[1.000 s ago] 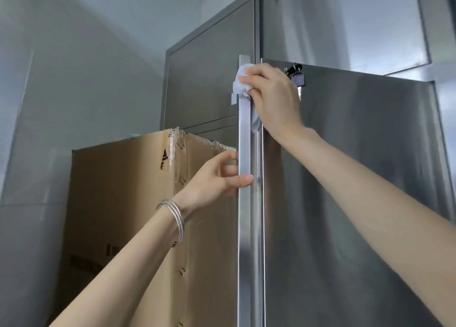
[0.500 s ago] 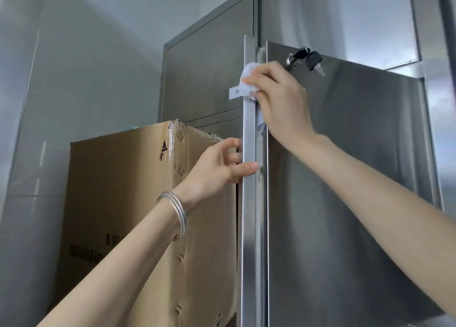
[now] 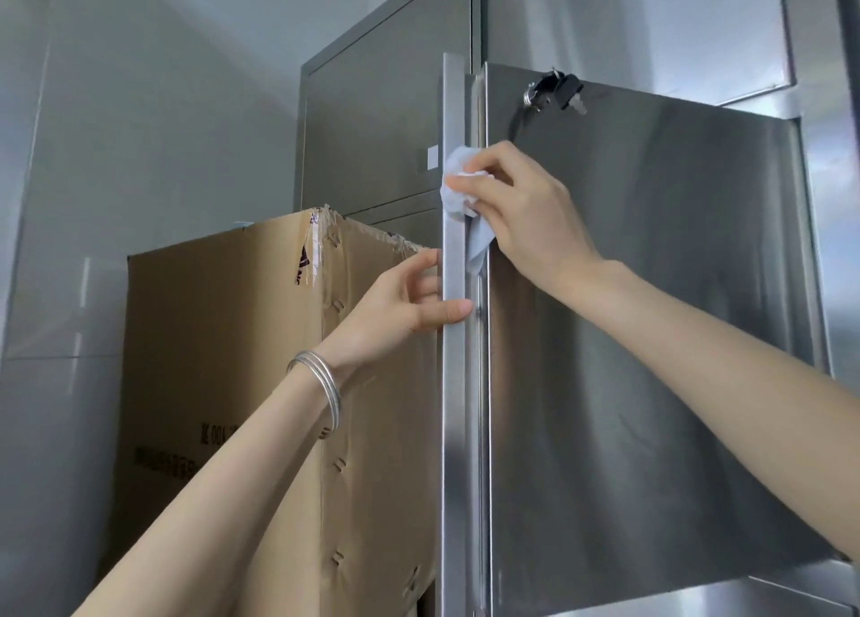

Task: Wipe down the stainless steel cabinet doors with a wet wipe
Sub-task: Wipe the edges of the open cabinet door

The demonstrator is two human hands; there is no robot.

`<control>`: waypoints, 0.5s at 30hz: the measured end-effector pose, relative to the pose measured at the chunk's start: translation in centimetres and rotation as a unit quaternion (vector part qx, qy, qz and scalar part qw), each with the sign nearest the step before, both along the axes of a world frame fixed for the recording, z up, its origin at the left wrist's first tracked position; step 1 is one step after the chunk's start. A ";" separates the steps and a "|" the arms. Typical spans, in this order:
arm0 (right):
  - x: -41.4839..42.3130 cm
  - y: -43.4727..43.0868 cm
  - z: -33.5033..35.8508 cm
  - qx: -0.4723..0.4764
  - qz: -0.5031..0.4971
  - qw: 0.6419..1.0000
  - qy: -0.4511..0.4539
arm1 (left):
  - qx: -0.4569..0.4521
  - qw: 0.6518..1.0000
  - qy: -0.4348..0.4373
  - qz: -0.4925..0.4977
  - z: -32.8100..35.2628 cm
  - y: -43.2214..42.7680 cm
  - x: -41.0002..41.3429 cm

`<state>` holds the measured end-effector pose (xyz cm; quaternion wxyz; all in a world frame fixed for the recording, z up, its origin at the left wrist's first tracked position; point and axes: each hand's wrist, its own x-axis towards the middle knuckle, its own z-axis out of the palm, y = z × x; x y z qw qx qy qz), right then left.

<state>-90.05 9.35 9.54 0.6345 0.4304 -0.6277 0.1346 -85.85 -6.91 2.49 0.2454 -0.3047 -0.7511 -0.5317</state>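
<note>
A stainless steel cabinet door (image 3: 651, 337) stands ajar in front of me, with a long vertical handle strip (image 3: 453, 430) along its left edge. My right hand (image 3: 526, 216) holds a crumpled white wet wipe (image 3: 458, 188) and presses it against the upper part of that strip. Lower down, my left hand (image 3: 400, 309) grips the same strip, thumb across its front and fingers behind it. A silver bangle sits on the left wrist.
A lock with keys (image 3: 554, 93) hangs near the door's top left corner. A tall cardboard box (image 3: 223, 384) stands just left of the door, and a second steel cabinet (image 3: 372, 128) rises behind it. A pale tiled wall (image 3: 116, 151) fills the left.
My right hand has slid the wipe down the handle strip from near its top. The left hand keeps its hold on the strip, and the view has tilted upward.
</note>
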 end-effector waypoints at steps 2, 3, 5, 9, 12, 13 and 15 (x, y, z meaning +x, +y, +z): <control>0.0 0.3 -1.8 0.003 0.009 1.000 0.003 | 0.012 0.994 -0.062 -0.093 0.2 -0.8 0.2; 0.0 0.3 -2.9 0.001 0.012 1.000 0.002 | 0.038 0.986 -0.097 -0.128 0.6 -1.1 0.3; -0.1 0.1 -6.3 -0.010 0.044 0.998 -0.032 | 0.082 0.982 -0.135 -0.102 2.0 -1.3 0.0; -0.2 0.0 -16.3 0.037 0.045 0.995 -0.080 | 0.059 0.991 -0.117 0.031 3.9 -0.7 -1.0; -0.6 0.3 -18.4 0.066 0.024 0.998 -0.008 | 0.040 0.994 -0.080 0.055 3.6 -0.6 -1.6; -0.9 0.2 -17.7 0.063 0.019 0.998 0.019 | 0.034 0.995 -0.067 0.066 3.6 -0.6 -1.9; -0.8 -0.5 -15.2 0.009 0.017 1.000 -0.009 | 0.028 0.995 -0.044 0.086 3.5 -0.4 -2.4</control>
